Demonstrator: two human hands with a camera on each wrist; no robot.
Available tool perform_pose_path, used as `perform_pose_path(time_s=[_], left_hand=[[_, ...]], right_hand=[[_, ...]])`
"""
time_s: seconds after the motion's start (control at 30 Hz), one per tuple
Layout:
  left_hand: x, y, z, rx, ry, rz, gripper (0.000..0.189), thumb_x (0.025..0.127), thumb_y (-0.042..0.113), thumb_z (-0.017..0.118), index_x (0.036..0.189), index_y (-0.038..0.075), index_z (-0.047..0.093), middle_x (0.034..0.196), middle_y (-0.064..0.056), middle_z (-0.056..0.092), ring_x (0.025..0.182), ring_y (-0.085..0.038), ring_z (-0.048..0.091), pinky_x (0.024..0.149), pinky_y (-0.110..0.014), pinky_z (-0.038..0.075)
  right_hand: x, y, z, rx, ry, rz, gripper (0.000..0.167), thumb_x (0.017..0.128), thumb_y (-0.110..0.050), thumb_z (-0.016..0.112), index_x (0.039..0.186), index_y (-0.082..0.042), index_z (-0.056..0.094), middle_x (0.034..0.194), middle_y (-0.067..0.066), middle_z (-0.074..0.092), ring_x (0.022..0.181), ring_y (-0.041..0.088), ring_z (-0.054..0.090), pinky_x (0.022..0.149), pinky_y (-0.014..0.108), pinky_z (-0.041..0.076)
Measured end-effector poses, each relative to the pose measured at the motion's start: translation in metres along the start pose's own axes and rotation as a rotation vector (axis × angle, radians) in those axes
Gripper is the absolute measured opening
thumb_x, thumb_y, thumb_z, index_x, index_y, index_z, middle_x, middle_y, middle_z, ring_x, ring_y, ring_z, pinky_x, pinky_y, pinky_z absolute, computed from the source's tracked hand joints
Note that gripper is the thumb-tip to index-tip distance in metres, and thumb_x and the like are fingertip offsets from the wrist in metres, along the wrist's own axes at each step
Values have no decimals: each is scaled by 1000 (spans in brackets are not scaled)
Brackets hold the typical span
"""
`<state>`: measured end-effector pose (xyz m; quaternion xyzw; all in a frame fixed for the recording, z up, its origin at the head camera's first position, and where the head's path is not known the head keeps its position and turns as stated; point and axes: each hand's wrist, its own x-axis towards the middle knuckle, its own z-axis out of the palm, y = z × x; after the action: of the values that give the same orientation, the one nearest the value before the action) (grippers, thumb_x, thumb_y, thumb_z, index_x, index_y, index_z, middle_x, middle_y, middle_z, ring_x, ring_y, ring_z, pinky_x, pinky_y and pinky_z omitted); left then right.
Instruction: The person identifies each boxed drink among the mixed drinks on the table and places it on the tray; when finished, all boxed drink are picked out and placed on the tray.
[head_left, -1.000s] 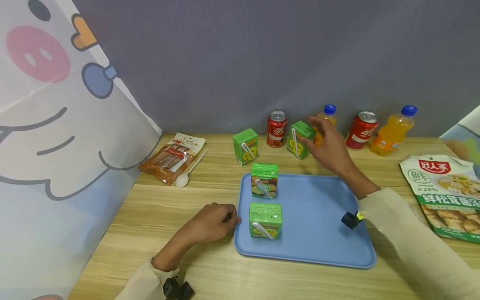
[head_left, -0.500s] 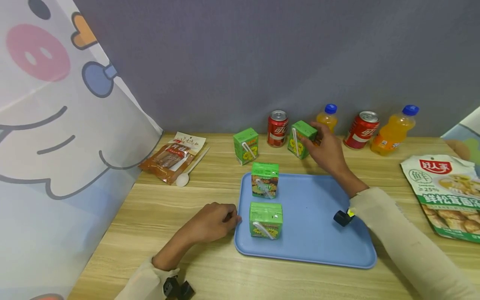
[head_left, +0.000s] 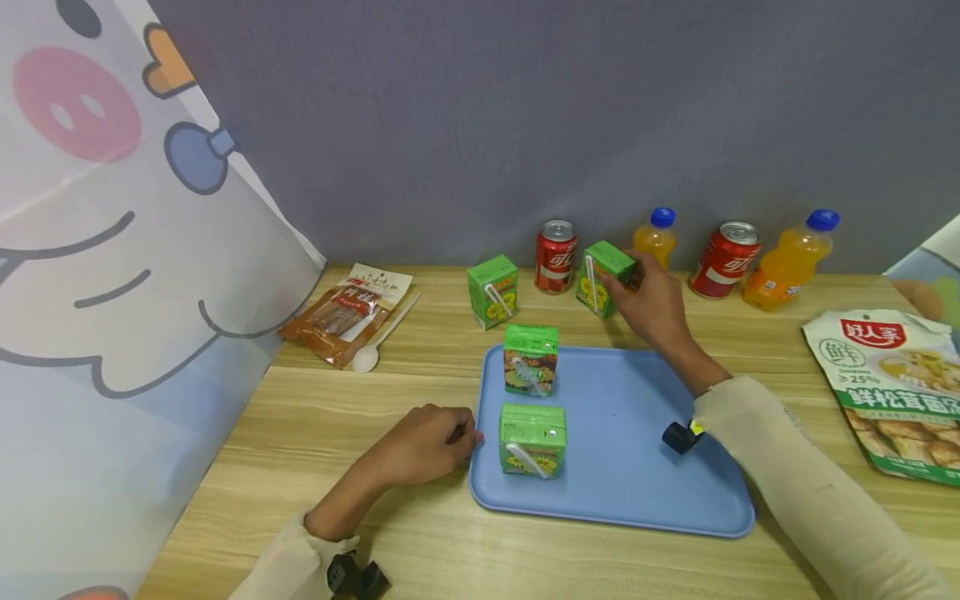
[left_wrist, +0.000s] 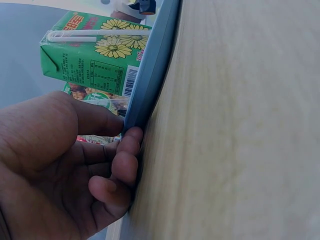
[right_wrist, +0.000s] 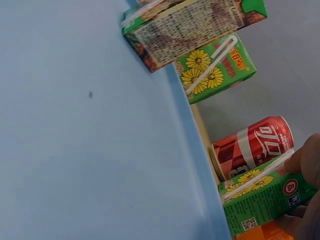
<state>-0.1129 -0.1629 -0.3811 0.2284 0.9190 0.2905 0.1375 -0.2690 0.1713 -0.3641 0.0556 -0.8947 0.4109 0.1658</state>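
Note:
In the head view my right hand (head_left: 654,302) grips a green juice carton (head_left: 598,282) at the back of the table, thumb at its front and fingers behind. The right wrist view shows the thumb by the white straw of this carton (right_wrist: 267,197). My left hand (head_left: 429,446) pinches the left rim of a blue tray (head_left: 637,442); in the left wrist view its fingertips (left_wrist: 125,167) curl at the tray's edge. On the tray's left side stand a green carton with yellow flowers (head_left: 531,443) and, behind it, a green-and-brown carton (head_left: 530,363).
Another green carton (head_left: 492,292) and a red cola can (head_left: 556,258) stand at the back. Right of the held carton are an orange soda bottle (head_left: 656,237), a second can (head_left: 723,260) and another bottle (head_left: 789,260). A snack packet (head_left: 341,315), white spoon (head_left: 366,359) and mushroom bag (head_left: 888,392) lie at the sides.
My right hand has moved in slightly left and closed its fingers on the green juice carton, which stands where it was. The left hand has stayed at the tray's rim.

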Motion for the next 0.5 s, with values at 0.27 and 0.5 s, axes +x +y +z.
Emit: perform_pose_path(time_s=[0.27, 0.5], left_hand=[[1, 1, -1, -7, -12, -6, 27, 103, 24, 59, 76, 19, 57, 57, 10, 46, 49, -4, 41, 48, -25, 34], [1, 1, -1, 2, -8, -7, 27, 102, 24, 59, 76, 19, 57, 57, 10, 46, 50, -4, 40, 48, -25, 34]], right_hand=[[0, 3, 0, 52, 15, 19, 57, 95, -25, 71, 139, 4, 49, 129, 27, 61, 118, 40, 60, 91, 49, 52], [0, 3, -2, 77, 13, 19, 58, 95, -26, 72, 139, 4, 50, 129, 27, 61, 118, 39, 61, 89, 48, 53]])
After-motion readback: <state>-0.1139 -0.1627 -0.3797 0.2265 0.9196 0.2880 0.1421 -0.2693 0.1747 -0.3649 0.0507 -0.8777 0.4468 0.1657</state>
